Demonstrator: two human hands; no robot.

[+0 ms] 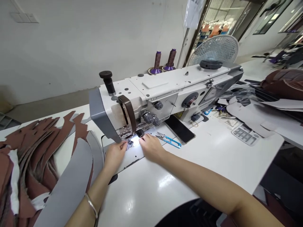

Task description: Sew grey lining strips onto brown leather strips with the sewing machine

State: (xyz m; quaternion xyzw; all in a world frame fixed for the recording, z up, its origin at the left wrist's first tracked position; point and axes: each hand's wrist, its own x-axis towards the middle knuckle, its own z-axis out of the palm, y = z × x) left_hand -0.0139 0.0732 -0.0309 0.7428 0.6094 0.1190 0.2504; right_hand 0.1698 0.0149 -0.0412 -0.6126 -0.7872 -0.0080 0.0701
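Observation:
A white industrial sewing machine [165, 91] stands on a white table [213, 164]. My left hand [115, 154] rests at the needle plate, its fingers pinched together just left of the presser foot [129, 142]; what they pinch is too small to make out. My right hand [151, 145] lies flat on the machine bed to the right of the lit needle area, fingers stretched toward the foot. A brown strap [129, 112] hangs over the machine head. A silver bangle [92, 205] circles my left wrist.
Blue thread snips [169, 140] and a dark phone [180, 128] lie right of my hands. Brown and grey cut pieces [40, 157] pile up at left. Two thread cones [163, 61] and a fan [216, 50] stand behind; a calculator [245, 135] and more fabric lie at right.

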